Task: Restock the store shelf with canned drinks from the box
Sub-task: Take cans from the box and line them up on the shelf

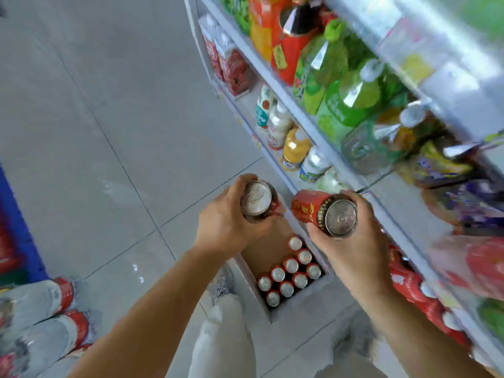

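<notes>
My left hand (226,222) grips a red can (257,199), held upright so its silver top faces me. In my right hand (351,241) is a second red can (324,211), tilted with its base pointing left toward the shelf's front edge. Both hands hover above an open cardboard box (300,304) on the floor. Several red cans (289,274) stand upright in the box's right half, and its left half shows bare cardboard. The white store shelf (313,126) runs along the right, with red cans (414,290) lying on a low tier beside my right forearm.
Bottled drinks (296,148), green bottles (341,85) and red packs (231,66) fill the shelf tiers. Wrapped bottle packs with red caps (41,317) lie on the grey tiled floor at the lower left. My white trouser leg (223,336) is beside the box.
</notes>
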Action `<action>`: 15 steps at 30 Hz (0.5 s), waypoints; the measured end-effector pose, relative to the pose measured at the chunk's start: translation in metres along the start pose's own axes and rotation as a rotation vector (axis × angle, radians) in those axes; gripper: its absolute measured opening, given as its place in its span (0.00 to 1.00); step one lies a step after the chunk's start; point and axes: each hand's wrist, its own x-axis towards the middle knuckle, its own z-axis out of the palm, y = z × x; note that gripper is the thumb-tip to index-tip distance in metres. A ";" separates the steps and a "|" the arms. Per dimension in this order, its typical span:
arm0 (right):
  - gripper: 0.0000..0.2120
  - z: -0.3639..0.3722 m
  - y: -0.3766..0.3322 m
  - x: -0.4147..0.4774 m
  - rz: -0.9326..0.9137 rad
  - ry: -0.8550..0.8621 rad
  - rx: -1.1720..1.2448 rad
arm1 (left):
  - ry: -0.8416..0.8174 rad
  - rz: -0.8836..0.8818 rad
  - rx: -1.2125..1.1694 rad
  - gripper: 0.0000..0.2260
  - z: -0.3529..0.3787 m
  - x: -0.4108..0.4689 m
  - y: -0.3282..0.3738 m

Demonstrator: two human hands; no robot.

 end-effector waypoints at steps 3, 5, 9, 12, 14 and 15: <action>0.30 -0.080 -0.067 -0.038 -0.072 0.077 0.061 | 0.070 0.128 -0.084 0.31 -0.059 -0.028 0.084; 0.32 -0.128 -0.100 -0.065 -0.130 0.139 0.076 | 0.080 0.217 -0.131 0.30 -0.090 -0.048 0.133; 0.32 -0.214 -0.146 -0.111 -0.196 0.315 0.174 | 0.088 0.418 -0.181 0.31 -0.132 -0.081 0.227; 0.37 -0.269 -0.162 -0.140 -0.241 0.516 0.223 | 0.037 0.587 -0.233 0.30 -0.148 -0.101 0.292; 0.37 -0.304 -0.162 -0.156 -0.273 0.628 0.280 | -0.002 0.701 -0.286 0.29 -0.149 -0.113 0.331; 0.37 -0.321 -0.162 -0.165 -0.278 0.673 0.304 | -0.025 0.758 -0.321 0.28 -0.148 -0.120 0.349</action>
